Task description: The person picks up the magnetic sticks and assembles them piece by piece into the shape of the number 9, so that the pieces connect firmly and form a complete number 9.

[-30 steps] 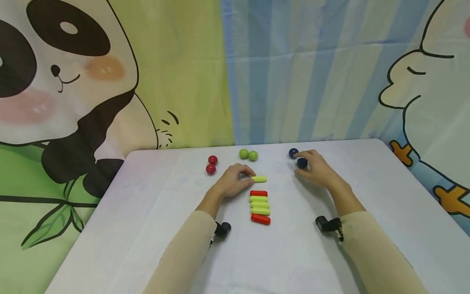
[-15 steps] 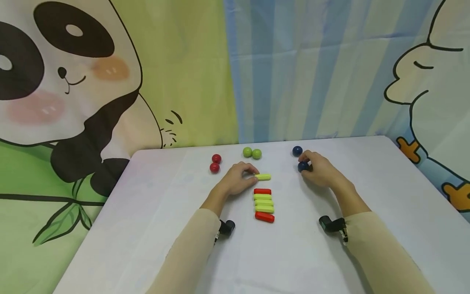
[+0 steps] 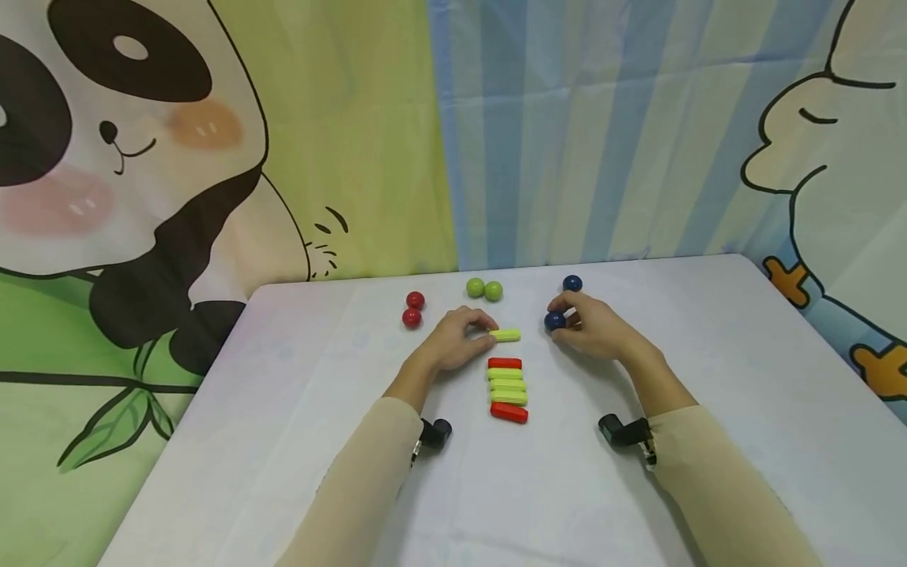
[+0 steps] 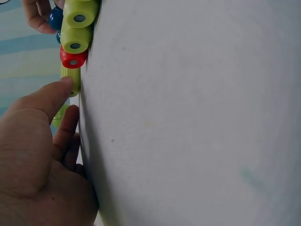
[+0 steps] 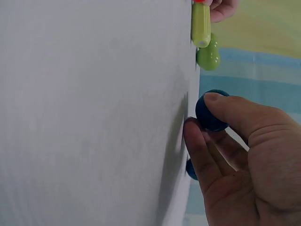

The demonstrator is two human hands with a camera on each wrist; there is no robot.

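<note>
In the head view my left hand (image 3: 451,342) pinches the left end of a ribbed yellow-green rod (image 3: 506,335) lying on the table. The left wrist view shows the thumb against that rod (image 4: 71,84). To the right, my right hand (image 3: 601,328) holds a dark blue ball (image 3: 555,320) between thumb and fingers. Seen from the right wrist, the thumb lies on this ball (image 5: 211,112), which appears slightly above the tabletop. A second blue ball (image 3: 572,283) rests behind the right hand.
Nearer the body, a column has a red rod (image 3: 505,363), several yellow-green rods (image 3: 507,386) and another red rod (image 3: 509,413). Two red balls (image 3: 412,317) and two green balls (image 3: 475,287) sit towards the back of the white table (image 3: 283,409), before a printed cloth.
My right hand has closed on the nearer blue ball and carried it left, away from the other blue ball. My left hand stays at the yellow-green rod. The head view shifts slightly.
</note>
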